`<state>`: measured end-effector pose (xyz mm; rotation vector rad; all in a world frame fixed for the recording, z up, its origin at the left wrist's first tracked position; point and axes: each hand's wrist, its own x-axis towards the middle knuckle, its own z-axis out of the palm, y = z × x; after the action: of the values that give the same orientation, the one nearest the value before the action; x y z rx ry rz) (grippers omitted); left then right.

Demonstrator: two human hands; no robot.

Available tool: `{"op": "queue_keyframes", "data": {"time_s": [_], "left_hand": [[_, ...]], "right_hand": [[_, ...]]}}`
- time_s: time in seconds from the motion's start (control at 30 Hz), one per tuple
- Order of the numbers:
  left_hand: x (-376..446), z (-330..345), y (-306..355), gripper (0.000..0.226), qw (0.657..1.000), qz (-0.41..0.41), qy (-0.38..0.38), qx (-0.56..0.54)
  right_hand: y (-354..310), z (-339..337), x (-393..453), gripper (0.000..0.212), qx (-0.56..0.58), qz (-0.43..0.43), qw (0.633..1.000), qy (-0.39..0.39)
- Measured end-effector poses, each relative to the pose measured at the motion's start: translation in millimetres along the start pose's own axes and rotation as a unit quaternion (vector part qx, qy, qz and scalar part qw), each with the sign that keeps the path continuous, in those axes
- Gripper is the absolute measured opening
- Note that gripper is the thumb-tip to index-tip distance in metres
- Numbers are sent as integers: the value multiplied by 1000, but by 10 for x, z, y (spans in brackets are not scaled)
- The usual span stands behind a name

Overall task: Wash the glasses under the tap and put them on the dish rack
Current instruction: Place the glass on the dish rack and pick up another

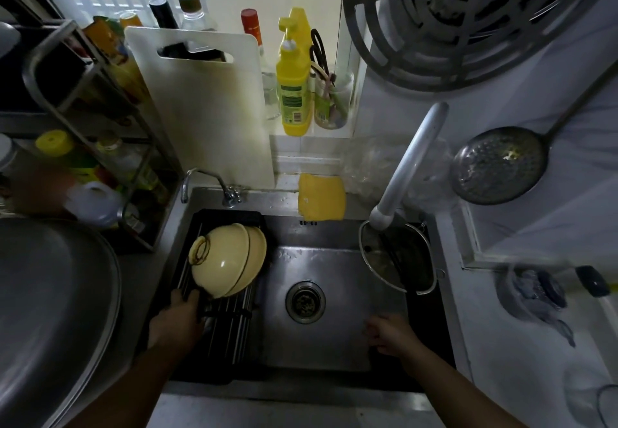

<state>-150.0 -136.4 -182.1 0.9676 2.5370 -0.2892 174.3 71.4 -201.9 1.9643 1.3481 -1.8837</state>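
Observation:
My left hand (179, 319) lies on the black dish rack (230, 330) over the left part of the sink, just in front of two upturned cream bowls (227, 258). Its fingers curl down round a clear glass (206, 322), of which only a shiny bit shows under the thumb side. My right hand (391, 334) hovers low over the steel sink basin (334, 344), fingers loosely curled, holding nothing. The big grey tap (409, 170) ends above the sink's right side; no water is visible.
A lidded steel pot (398, 260) sits in the sink's right corner under the spout. The drain (305, 301) is central. A yellow sponge cloth (321, 197), a white cutting board (207, 106) and bottles stand behind. A clear jug (531, 294) is on the right counter, a wok lid (50, 310) at left.

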Motion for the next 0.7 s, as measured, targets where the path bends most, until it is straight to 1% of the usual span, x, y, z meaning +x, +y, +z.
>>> {"op": "queue_keyframes", "data": {"time_s": [0.1, 0.17, 0.27, 0.33, 0.4, 0.47, 0.5, 0.53, 0.6, 0.63, 0.7], "left_hand": [[-34, -54, 8, 75, 999, 1, 24, 23], [-70, -148, 65, 79, 997, 16, 71, 12], [-200, -316, 329, 57, 981, 52, 179, -53], [-336, -394, 627, 44, 970, 117, 199, -81], [-454, -399, 976, 35, 965, 191, 161, -86], [-543, -412, 1368, 33, 965, 238, 73, -82], [-570, -415, 1556, 36, 964, 259, 25, -59], [-570, -400, 1726, 40, 959, 283, -28, -20], [-573, -376, 2039, 48, 936, 319, -144, 30], [-579, -347, 2174, 52, 926, 330, -184, 23], [-608, -299, 2412, 57, 915, 339, -219, -15]], "right_hand": [[0, -18, -23, 18, -4, 0, 1000, 0], [-16, -29, -38, 19, -10, -3, 1000, 1], [-72, -63, -95, 21, -11, -25, 1000, 5], [-102, -87, -119, 24, -35, -50, 998, 7], [-116, -120, -159, 26, -59, -77, 995, 10], [-107, -190, -183, 15, -95, -107, 989, 24], [-102, -234, -201, 8, -121, -126, 984, 31], [-96, -287, -233, 7, -145, -142, 978, 39], [-117, -416, -369, 14, -188, -164, 966, 65], [-125, -495, -447, 16, -204, -173, 960, 83], [-99, -703, -580, 17, -232, -187, 946, 125]]}}
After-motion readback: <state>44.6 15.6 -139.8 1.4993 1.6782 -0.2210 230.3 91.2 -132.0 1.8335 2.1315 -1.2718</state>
